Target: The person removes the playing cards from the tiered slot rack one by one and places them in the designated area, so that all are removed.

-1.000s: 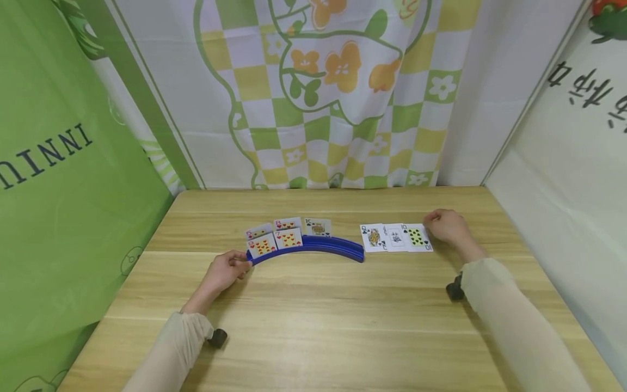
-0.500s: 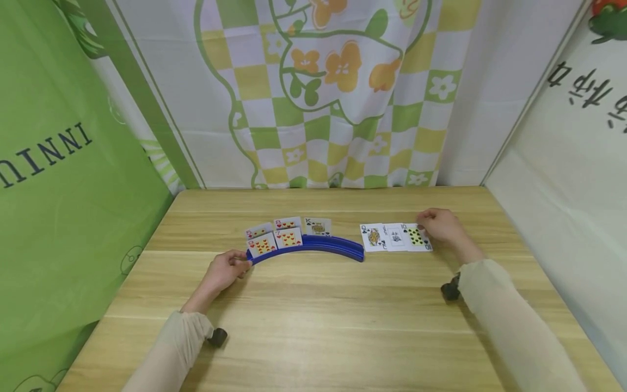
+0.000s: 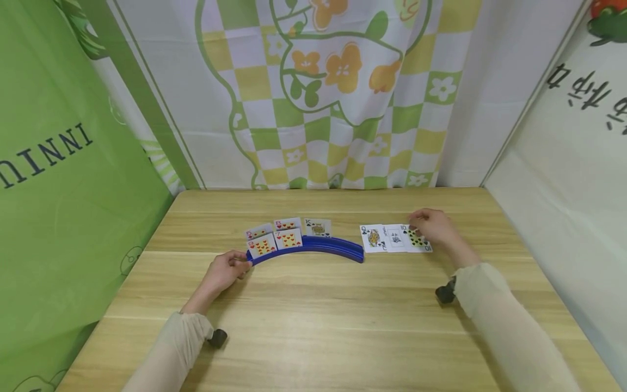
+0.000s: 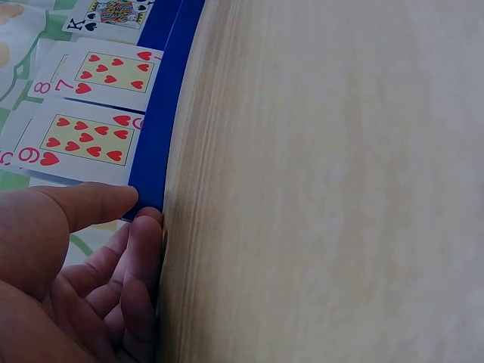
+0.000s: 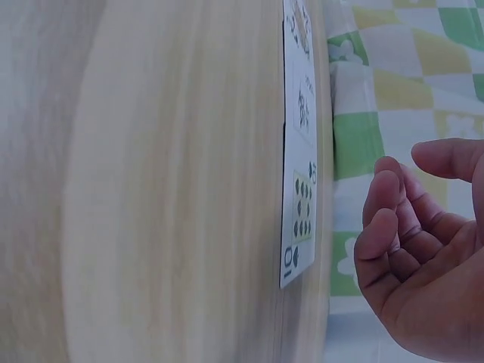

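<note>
A curved blue playing-card holder [image 3: 338, 245] stands on the table, its left end pinched between my left hand's [image 3: 222, 271] thumb and finger. The nine of hearts [image 3: 262, 246] and seven of hearts [image 3: 289, 238] stand in its front row. Behind them are a red five [image 3: 257, 232], a red eight [image 3: 286, 222] and the king of spades [image 3: 318, 226]. To the right, a queen [image 3: 373, 238], a joker [image 3: 395, 238] and the ten of spades [image 5: 302, 212] lie overlapping face up. Over the ten hovers my right hand [image 3: 435, 224], fingers loosely bent, thumb apart, holding nothing.
The wooden table [image 3: 318, 326] reaches back to a checked, flowered cloth [image 3: 333, 136]. A green cloth [image 3: 73, 190] hangs along the left side and a white panel [image 3: 563, 179] along the right.
My right hand has moved left, from the ten's right edge to above its upper part. The left hand and card holder have stayed put.
</note>
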A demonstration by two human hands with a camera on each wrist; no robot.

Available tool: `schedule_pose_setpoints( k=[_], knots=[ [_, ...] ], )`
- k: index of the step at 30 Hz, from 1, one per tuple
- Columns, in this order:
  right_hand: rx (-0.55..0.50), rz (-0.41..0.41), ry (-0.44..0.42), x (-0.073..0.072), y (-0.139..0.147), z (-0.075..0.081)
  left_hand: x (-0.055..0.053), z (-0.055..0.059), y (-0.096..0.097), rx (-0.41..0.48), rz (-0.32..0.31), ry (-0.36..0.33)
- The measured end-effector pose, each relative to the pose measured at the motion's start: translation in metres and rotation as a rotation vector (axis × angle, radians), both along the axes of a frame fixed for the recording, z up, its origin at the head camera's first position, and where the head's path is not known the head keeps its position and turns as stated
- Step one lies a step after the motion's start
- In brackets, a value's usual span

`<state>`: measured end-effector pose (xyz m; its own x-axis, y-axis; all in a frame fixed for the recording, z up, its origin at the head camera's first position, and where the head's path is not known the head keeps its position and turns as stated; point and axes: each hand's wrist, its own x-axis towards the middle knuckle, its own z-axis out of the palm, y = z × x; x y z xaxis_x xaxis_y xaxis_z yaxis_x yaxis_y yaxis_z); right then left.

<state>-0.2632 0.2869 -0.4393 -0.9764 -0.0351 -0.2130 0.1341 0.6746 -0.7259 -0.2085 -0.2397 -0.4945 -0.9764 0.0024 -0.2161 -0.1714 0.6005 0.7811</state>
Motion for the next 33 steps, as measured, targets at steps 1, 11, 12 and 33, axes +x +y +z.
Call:
schedule_pose_setpoints(
  k=[1,11,12,33],
  knots=[
    [-0.007,0.004,0.002,0.001,-0.002,0.001,0.0,0.0,0.0,0.001,0.001,0.001],
    [-0.068,0.014,0.027,0.003,-0.015,0.003,0.001,0.0,0.0,0.015,0.006,0.008],
    [-0.076,0.015,0.031,0.003,-0.016,0.002,0.001,0.0,0.0,0.014,0.005,0.008],
    [-0.164,0.017,0.058,0.003,-0.043,0.001,0.001,0.001,0.0,-0.004,0.006,0.007]
  ],
)
